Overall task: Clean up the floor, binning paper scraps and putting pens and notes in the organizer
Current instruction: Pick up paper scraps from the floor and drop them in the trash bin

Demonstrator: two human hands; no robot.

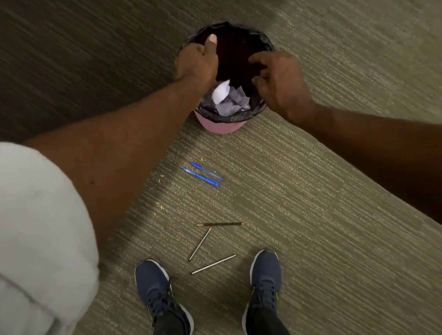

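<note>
A pink bin with a black liner stands on the carpet ahead of me, and crumpled paper scraps lie inside it. My left hand hovers over the bin's left rim with its thumb stuck out. A bright white scrap is just beneath it, apart from the fingers. Over the right rim my right hand has loosely curled fingers and nothing in it. Two blue pens lie side by side on the floor before the bin. Three thin dark pens are scattered nearer my feet.
My two dark blue shoes stand on the grey-green carpet just behind the dark pens. Tiny orange shavings dot the floor left of the pens. The organizer is out of view.
</note>
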